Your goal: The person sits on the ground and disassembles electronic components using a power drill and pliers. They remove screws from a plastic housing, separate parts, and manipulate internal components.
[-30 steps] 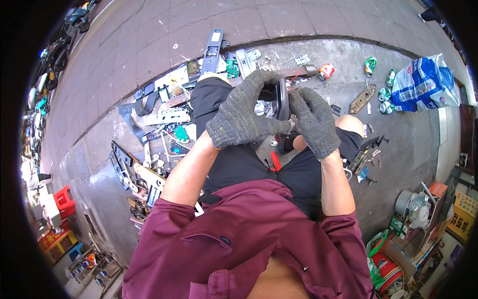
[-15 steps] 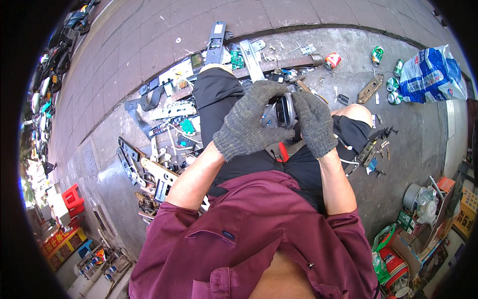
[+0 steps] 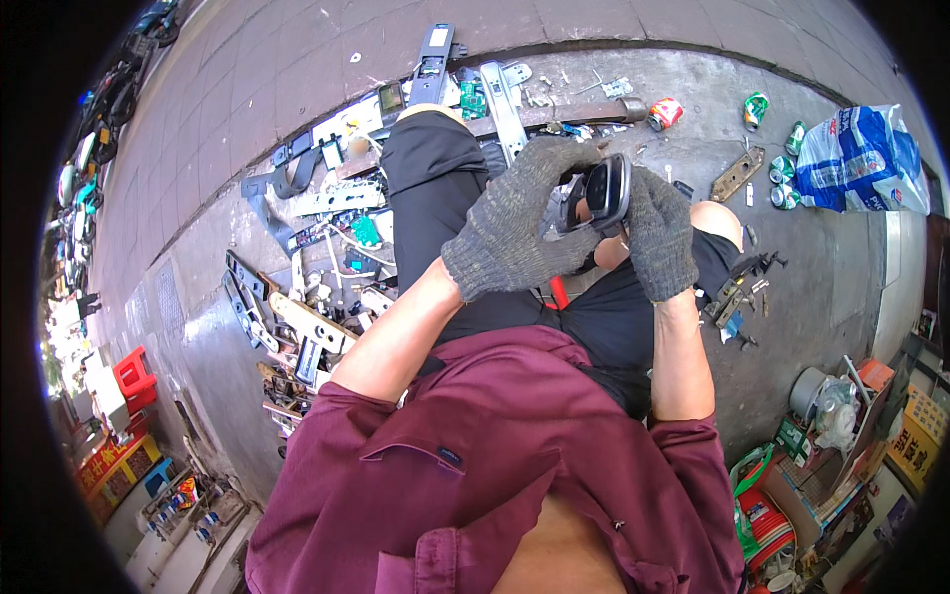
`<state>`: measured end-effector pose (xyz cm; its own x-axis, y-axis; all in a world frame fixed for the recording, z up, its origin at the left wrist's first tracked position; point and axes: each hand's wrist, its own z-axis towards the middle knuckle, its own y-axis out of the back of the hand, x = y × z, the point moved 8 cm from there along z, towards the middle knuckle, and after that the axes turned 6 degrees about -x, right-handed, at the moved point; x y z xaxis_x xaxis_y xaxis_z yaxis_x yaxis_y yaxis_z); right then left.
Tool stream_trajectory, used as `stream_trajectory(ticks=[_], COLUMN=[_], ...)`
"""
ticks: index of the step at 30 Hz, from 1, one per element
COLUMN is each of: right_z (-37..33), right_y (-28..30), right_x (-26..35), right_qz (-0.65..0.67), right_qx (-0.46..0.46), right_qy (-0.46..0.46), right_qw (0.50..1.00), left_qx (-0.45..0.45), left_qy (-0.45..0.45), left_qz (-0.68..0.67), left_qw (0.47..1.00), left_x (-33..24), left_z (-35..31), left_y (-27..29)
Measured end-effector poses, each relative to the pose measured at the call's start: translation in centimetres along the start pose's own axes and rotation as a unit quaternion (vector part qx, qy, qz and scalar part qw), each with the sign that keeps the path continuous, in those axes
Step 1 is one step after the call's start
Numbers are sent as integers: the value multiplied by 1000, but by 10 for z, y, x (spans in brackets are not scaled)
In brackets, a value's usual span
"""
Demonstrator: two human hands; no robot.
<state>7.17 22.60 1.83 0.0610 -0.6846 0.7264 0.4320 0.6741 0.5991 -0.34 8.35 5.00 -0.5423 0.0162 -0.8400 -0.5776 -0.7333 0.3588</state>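
Both of my hands wear grey knitted gloves and are raised above my lap. Between them is a small device (image 3: 610,188) with a glossy dark face and a silver rim, its exact kind unclear. My left hand (image 3: 524,223) wraps round its left side, thumb beneath and fingers above. From the other side my right hand (image 3: 661,233) presses against the rim with bent fingers. The gloves hide part of the device's body. Below them, a red handle-like piece (image 3: 559,292) shows between my legs.
Metal door-lock plates (image 3: 309,327), circuit boards (image 3: 366,232) and other scrap lie by my left leg. A long rusty bar (image 3: 564,113) crosses the ground ahead. Crushed cans (image 3: 665,114) and a blue-white bag (image 3: 861,163) are at far right; boxes (image 3: 821,485) stand near right.
Both hands have moved a little to the right with the device. It has turned, so more of its glossy face and silver rim now shows.
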Motion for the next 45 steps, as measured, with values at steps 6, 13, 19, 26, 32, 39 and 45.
stream_trajectory(ticks=[6, 13, 19, 26, 32, 39, 45], right_z=[1, -3, -13, -7, -9, -13, -1], right_y=[-1, -3, -14, -8, -23, -21, -12], right_x=[32, 22, 1, 2, 1, -5, 6], right_qz=[-85, 24, 130, 150, 91, 264, 267], right_qx=[24, 220, 253, 221, 209, 141, 135], right_qy=[143, 60, -213, -131, -88, -290, -195], right_qw=[986, 973, 935, 955, 970, 909, 934], left_qx=[22, 13, 5, 35, 76, 14, -24], left_qy=[95, 162, 129, 161, 139, 168, 177], left_qz=[11, -164, -143, -150, -44, -65, 7], left_qw=[995, 973, 981, 975, 986, 984, 984], left_x=[16, 27, 23, 18, 14, 23, 30], left_z=[5, -4, -3, -7, -10, -9, -2], left_y=[3, 22, 16, 13, -1, 5, 3])
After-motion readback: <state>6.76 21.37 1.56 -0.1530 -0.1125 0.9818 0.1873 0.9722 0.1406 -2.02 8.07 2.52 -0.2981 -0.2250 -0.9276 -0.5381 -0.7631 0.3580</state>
